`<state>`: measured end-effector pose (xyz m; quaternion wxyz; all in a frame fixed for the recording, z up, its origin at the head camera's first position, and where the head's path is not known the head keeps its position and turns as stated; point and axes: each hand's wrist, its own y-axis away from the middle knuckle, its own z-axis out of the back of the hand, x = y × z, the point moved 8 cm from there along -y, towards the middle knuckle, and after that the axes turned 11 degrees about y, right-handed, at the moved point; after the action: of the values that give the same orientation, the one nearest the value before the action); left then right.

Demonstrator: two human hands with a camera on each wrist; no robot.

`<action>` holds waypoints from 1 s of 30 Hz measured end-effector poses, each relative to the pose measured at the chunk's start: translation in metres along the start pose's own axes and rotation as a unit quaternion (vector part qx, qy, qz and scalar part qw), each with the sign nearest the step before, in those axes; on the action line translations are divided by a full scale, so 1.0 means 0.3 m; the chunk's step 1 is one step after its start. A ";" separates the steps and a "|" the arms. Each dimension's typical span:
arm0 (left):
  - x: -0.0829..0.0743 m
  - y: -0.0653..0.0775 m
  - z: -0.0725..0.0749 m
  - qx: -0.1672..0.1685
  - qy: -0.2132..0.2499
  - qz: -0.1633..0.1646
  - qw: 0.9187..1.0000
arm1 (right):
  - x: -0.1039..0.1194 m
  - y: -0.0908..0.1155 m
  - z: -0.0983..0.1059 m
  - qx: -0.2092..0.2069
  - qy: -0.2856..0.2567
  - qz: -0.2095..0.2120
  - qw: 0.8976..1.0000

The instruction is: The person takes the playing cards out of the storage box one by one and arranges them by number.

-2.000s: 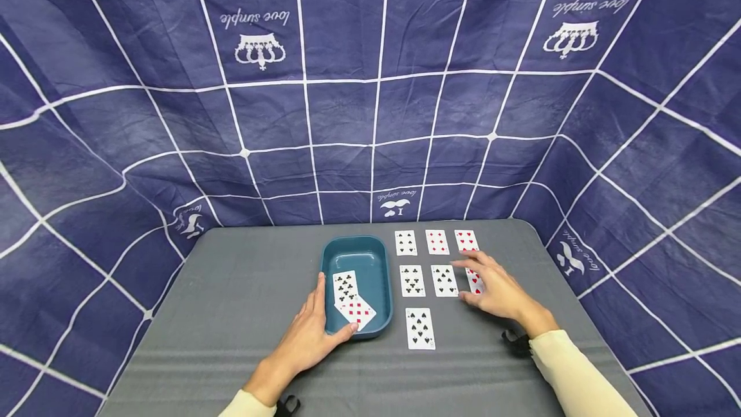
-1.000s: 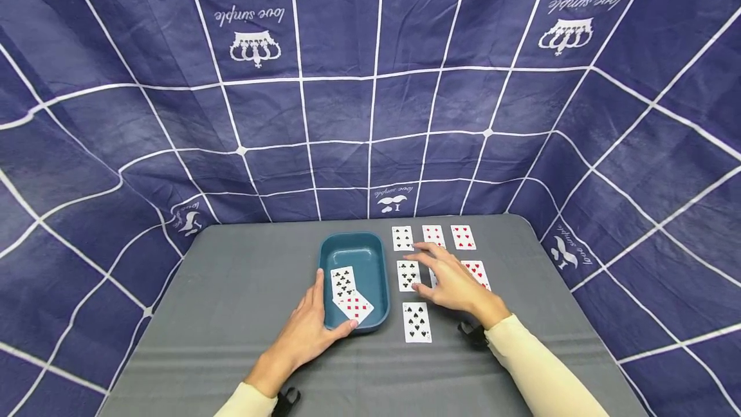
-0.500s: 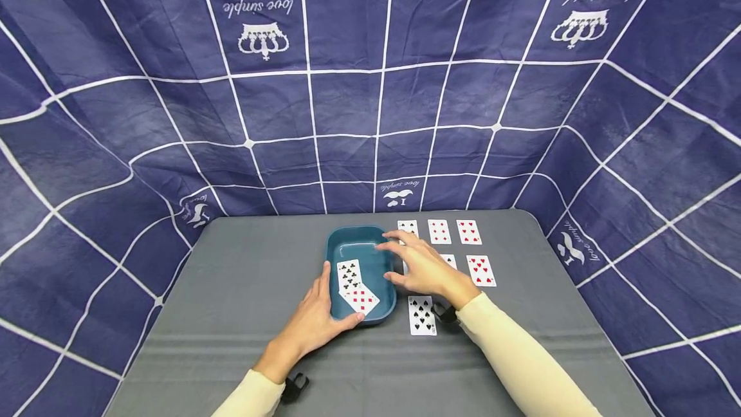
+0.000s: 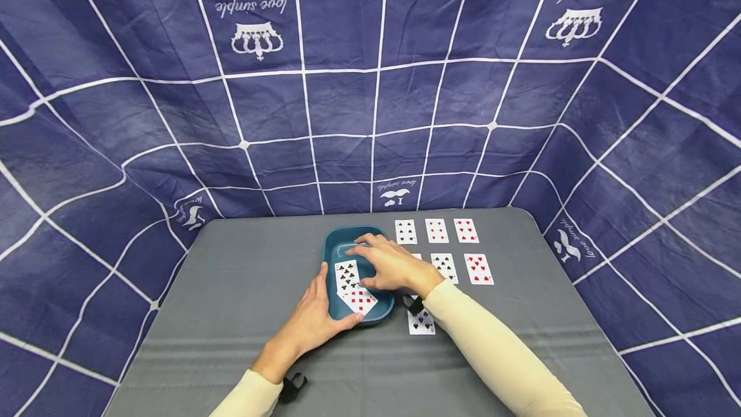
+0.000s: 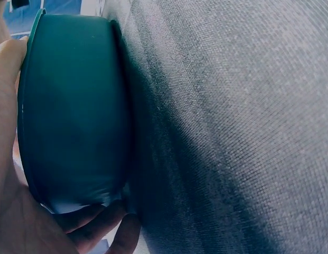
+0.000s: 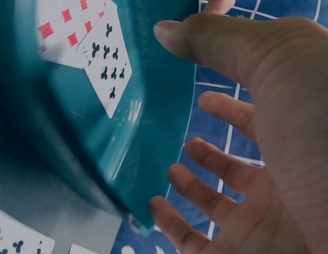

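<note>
A blue-green tray (image 4: 382, 316) stands on the grey table, holding a club card (image 4: 347, 273) partly overlapping a diamond card (image 4: 360, 302). My left hand (image 4: 315, 314) grips the tray's near left corner, with its thumb at the front rim and its fingers along the left side. In the left wrist view the tray's outer wall (image 5: 74, 106) fills the space beside the thumb. Over the tray's right part is my right hand (image 4: 388, 266), fingers spread and loosely bent, with nothing between them. The right wrist view shows its thumb (image 6: 174, 39) above the tray, apart from the cards.
Right of the tray, face-up cards lie in rows: a spade card (image 4: 406, 231), a diamond card (image 4: 437, 231) and a heart card (image 4: 466, 230) at the back. Nearer are another spade card (image 4: 444, 268) and heart card (image 4: 478, 269). My right wrist partly covers a front spade card (image 4: 421, 324).
My right hand has moved left from the heart card, across the cards, to above the tray. The left hand keeps its place at the tray, and the cards lie as before.
</note>
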<state>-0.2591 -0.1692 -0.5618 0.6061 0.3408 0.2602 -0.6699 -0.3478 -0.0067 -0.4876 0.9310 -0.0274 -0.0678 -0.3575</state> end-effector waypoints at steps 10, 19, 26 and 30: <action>0.002 -0.001 0.002 -0.002 -0.007 -0.005 1.000 | 0.036 -0.089 -0.063 0.054 0.014 -0.002 0.998; 0.006 0.006 -0.005 -0.002 -0.015 -0.002 1.000 | 0.039 -0.140 -0.135 0.094 0.034 -0.011 0.995; 0.003 0.005 -0.001 -0.005 -0.015 -0.005 1.000 | 0.049 -0.164 -0.165 0.112 0.052 -0.012 0.992; 0.002 0.004 0.001 -0.007 -0.017 -0.007 1.000 | 0.054 -0.167 -0.165 0.110 0.066 -0.011 0.992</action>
<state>-0.2581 -0.1699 -0.5619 0.6083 0.3232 0.2567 -0.6780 -0.3641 -0.0594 -0.5342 0.9270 0.0994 -0.0455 -0.3587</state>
